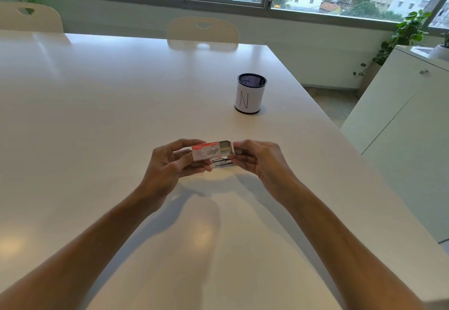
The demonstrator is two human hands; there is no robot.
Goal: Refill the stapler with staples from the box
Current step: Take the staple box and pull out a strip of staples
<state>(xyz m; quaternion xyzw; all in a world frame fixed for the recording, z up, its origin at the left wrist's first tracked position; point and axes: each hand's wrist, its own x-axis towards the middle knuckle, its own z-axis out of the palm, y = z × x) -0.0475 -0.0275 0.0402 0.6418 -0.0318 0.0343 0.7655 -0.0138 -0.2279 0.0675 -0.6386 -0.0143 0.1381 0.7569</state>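
A small white and red staple box [206, 152] is held above the white table [121, 115] at mid-frame. My left hand [167, 166] grips its sleeve from the left. The inner tray [227, 148] is slid partway out to the right, and my right hand [260, 159] pinches that end. Just under the box a silvery metal object [222, 161], likely the stapler, shows between my hands; most of it is hidden, and I cannot tell which hand holds it.
A mesh pen cup [250, 94] wrapped in white paper stands on the table beyond my hands, to the right. A white chair [202, 30] sits at the far edge. A white cabinet [401, 120] stands off the table's right side.
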